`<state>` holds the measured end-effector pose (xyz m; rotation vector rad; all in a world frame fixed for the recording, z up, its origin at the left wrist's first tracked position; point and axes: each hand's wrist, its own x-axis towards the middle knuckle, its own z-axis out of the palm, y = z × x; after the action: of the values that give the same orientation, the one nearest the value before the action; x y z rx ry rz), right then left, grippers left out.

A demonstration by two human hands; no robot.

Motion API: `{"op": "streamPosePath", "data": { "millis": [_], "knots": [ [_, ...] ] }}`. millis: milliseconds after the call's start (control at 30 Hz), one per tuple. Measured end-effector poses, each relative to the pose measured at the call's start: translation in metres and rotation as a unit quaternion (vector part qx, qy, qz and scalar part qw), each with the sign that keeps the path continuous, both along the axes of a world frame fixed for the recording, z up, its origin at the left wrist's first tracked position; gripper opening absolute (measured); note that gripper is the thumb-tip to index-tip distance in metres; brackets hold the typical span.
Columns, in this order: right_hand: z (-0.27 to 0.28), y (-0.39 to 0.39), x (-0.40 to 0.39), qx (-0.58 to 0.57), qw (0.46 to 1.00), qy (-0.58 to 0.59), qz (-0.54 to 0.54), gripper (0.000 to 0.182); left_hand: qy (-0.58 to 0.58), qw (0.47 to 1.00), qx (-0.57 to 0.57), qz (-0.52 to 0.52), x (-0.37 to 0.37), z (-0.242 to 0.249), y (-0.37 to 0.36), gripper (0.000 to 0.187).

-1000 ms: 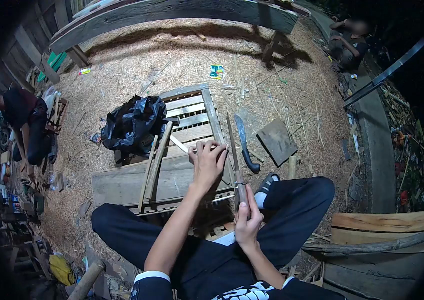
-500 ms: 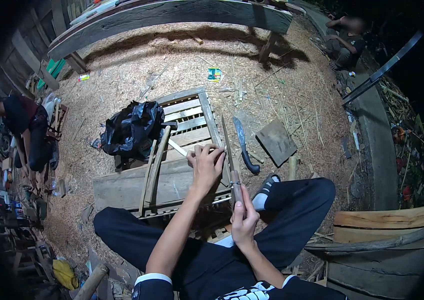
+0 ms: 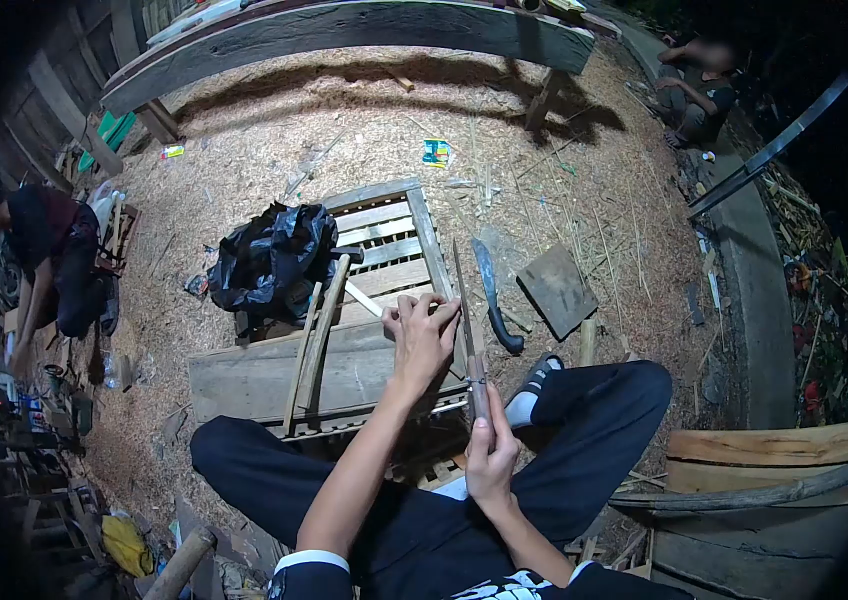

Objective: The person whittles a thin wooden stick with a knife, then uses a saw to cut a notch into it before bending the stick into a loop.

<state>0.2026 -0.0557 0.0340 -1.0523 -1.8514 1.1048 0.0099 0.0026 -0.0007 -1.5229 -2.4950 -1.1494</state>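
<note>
Both hands clamped: right hand (image 3: 491, 455) on knife (image 3: 471, 340), left hand (image 3: 421, 335) on stick (image 3: 369, 300).

Sawdust ground (image 3: 344, 130) carries a slatted pallet (image 3: 384, 225). On pallet: black bag (image 3: 274, 255), two sticks (image 3: 314, 335), wide plank (image 3: 254, 375). On ground beside it: machete (image 3: 492, 295), square board (image 3: 556, 290), small packet (image 3: 435, 152).

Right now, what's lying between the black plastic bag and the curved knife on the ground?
In the head view, the slatted wooden pallet lies between the black plastic bag and the curved knife.
</note>
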Motion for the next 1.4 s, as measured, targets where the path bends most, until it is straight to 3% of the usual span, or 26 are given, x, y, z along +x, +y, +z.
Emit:
{"op": "streamPosePath", "data": {
  "millis": [233, 367, 433, 600, 700, 900, 1100, 1367, 1400],
  "knots": [
    [-0.001, 0.009, -0.011, -0.024, 1.0, -0.008, -0.011, 0.054, -0.006, 1.0, -0.002, -0.013, -0.002, -0.006, 0.0, 0.027],
    [0.002, 0.007, -0.005, 0.031, 0.999, -0.007, -0.005, 0.053, -0.014, 1.0, -0.01, -0.015, -0.003, -0.008, 0.001, 0.027],
    [0.024, 0.012, -0.013, -0.112, 0.994, -0.013, -0.007, 0.051, 0.002, 1.0, 0.001, -0.004, -0.002, -0.011, 0.002, 0.028],
    [0.036, 0.009, -0.012, 0.008, 1.0, -0.02, 0.012, 0.05, 0.002, 1.0, -0.003, -0.005, -0.004, -0.009, 0.0, 0.027],
    [0.033, 0.009, -0.011, -0.033, 0.999, -0.027, 0.01, 0.05, -0.01, 1.0, 0.001, -0.011, -0.002, -0.012, 0.001, 0.025],
    [0.026, 0.007, -0.016, 0.019, 0.999, -0.042, 0.024, 0.052, 0.001, 1.0, 0.006, -0.007, -0.004, -0.01, 0.001, 0.024],
    [0.033, 0.017, -0.023, -0.087, 0.995, -0.049, 0.02, 0.052, 0.015, 1.0, 0.006, 0.004, -0.001, -0.009, 0.001, 0.023],
    [0.036, 0.012, -0.019, 0.0, 0.999, -0.031, 0.021, 0.051, 0.03, 0.999, 0.013, -0.002, -0.003, -0.007, 0.002, 0.025],
    [0.041, 0.014, -0.022, -0.081, 0.996, -0.014, 0.023, 0.051, 0.028, 1.0, 0.005, 0.0, -0.002, -0.007, 0.001, 0.025]
  ]
}}
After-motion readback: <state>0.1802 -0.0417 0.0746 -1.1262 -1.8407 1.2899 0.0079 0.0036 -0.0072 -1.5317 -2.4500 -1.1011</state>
